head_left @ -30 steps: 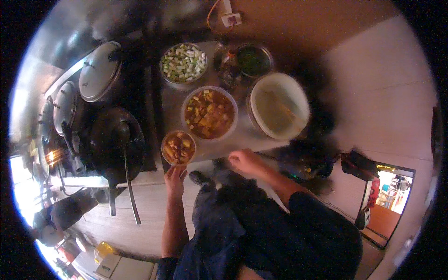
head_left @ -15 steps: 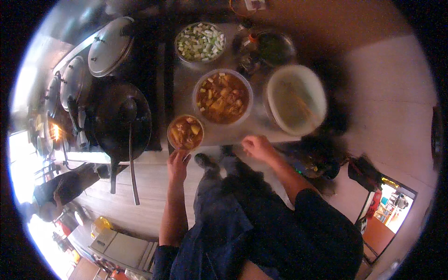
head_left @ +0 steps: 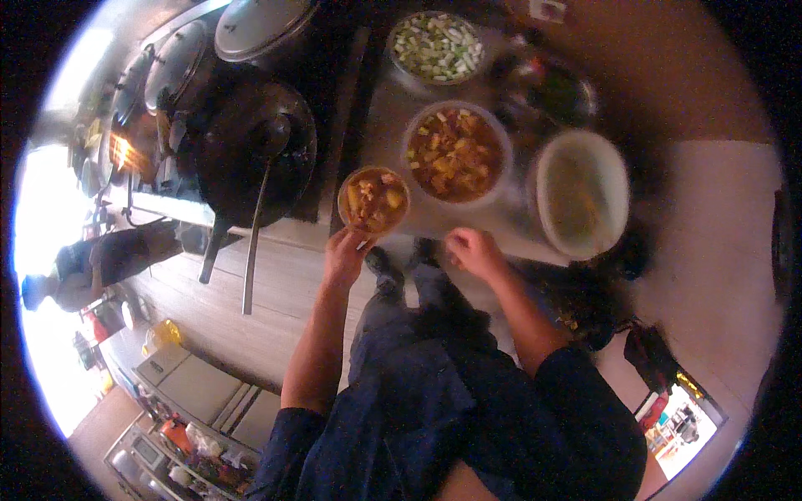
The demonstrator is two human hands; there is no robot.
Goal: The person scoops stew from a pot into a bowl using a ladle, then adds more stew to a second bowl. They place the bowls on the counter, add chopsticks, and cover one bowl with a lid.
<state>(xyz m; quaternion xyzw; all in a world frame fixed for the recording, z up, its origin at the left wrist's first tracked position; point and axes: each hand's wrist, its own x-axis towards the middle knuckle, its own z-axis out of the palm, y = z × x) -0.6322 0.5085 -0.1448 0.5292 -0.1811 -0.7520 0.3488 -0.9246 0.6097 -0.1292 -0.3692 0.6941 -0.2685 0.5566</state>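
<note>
My left hand (head_left: 344,254) pinches the near rim of a small round bowl of stew (head_left: 374,199), which holds chunks in a reddish-brown sauce. This bowl is by the front left corner of a metal counter (head_left: 383,108); whether it rests there or is lifted, I cannot tell. My right hand (head_left: 473,250) is over the counter's front edge, its fingers curled in, with nothing visible in them. Just beyond my hands stands a larger clear bowl of the same kind of stew (head_left: 458,152). Right of it is an oval white tub (head_left: 622,194) with cloudy liquid inside.
On the left, a dark wok (head_left: 215,175) sits on the stove with a long-handled ladle (head_left: 259,221) lying in it. Lidded pots (head_left: 266,27) stand behind. A bowl of chopped pale green vegetable (head_left: 436,48) is at the back. Another person (head_left: 92,263) stands far left.
My view has turned, so the counter, bowls and wok appear farther right and higher. My left hand keeps its grip on the small bowl. My right hand stays curled near the counter edge.
</note>
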